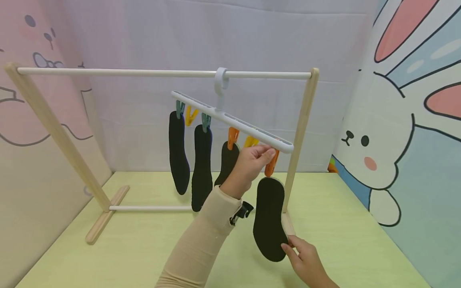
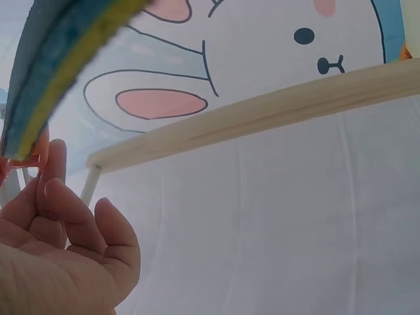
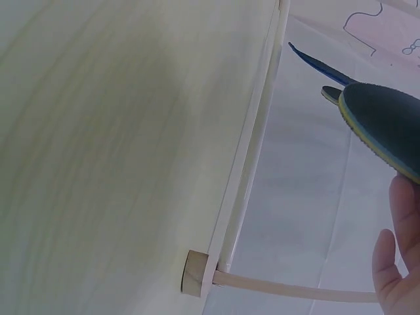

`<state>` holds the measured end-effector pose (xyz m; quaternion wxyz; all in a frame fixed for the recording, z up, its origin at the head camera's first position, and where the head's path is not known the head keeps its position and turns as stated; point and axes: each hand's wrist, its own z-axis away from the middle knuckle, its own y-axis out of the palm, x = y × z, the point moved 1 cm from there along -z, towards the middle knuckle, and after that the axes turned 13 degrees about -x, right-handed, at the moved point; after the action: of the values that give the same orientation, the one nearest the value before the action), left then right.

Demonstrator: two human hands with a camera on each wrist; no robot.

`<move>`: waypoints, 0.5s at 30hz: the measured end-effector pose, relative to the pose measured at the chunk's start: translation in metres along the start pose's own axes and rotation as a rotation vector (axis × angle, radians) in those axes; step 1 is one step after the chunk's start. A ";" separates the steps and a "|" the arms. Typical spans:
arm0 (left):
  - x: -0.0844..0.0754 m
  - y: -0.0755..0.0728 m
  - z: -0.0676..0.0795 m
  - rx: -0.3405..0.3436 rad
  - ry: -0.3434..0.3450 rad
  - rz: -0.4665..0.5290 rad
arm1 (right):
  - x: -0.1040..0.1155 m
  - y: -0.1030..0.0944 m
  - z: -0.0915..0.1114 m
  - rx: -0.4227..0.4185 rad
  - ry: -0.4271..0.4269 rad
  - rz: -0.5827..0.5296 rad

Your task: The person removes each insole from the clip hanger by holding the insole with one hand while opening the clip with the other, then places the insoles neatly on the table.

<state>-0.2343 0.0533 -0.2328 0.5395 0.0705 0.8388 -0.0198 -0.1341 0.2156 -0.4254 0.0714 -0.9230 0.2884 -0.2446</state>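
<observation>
A white clip hanger (image 1: 252, 130) hangs tilted from a rack's top rod, its right end lower. My left hand (image 1: 248, 166) is up under that end, thumb and fingertips pinching the orange clip (image 1: 271, 164). From this clip a black insole (image 1: 268, 220) hangs, its toe end downward. Low on the insole's right edge, my right hand (image 1: 306, 258) pinches it between thumb and fingers. Layered blue and yellow edges of the insole (image 3: 380, 125) show in the right wrist view. In the left wrist view the left fingers (image 2: 69, 203) are beside the clip, partly behind the insole.
Three more black insoles hang to the left, such as the leftmost insole (image 1: 178, 154); my left forearm partly covers the nearest. Two yellow clips, like the left yellow clip (image 1: 191, 116), hold nothing. The wooden rack (image 1: 59, 136) stands on a pale table (image 1: 151, 240) between printed cloth walls.
</observation>
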 end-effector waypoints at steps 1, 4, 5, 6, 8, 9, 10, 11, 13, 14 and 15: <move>0.000 0.000 0.000 -0.003 0.001 0.002 | 0.000 0.000 0.000 0.000 -0.001 0.000; 0.000 -0.002 0.000 -0.011 -0.006 0.003 | 0.000 0.000 0.000 -0.001 -0.004 -0.002; 0.000 -0.002 0.000 -0.013 -0.008 0.001 | 0.000 0.000 0.000 -0.001 -0.006 -0.001; 0.000 -0.003 0.000 -0.014 -0.011 -0.001 | 0.000 0.000 -0.001 -0.001 -0.007 -0.001; -0.001 -0.004 0.001 -0.013 -0.009 -0.007 | 0.000 0.000 -0.001 -0.002 -0.011 0.004; -0.001 -0.004 0.001 -0.011 -0.011 -0.009 | 0.000 0.000 -0.001 -0.001 -0.014 0.004; -0.001 -0.004 0.001 -0.010 -0.012 -0.010 | 0.000 0.000 -0.001 0.000 -0.016 0.007; -0.001 -0.004 0.001 -0.009 -0.014 -0.008 | 0.000 0.000 -0.001 -0.001 -0.018 0.010; -0.001 -0.004 0.001 -0.008 -0.019 -0.006 | 0.000 -0.001 -0.001 0.000 -0.024 0.014; -0.001 -0.004 0.001 -0.007 -0.025 -0.004 | 0.000 -0.001 -0.001 0.001 -0.026 0.014; 0.000 -0.004 0.001 -0.005 -0.029 0.001 | 0.000 -0.001 -0.001 0.000 -0.029 0.015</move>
<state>-0.2335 0.0492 -0.2333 0.5519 0.0691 0.8308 -0.0185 -0.1345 0.2168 -0.4239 0.0772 -0.9242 0.2943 -0.2307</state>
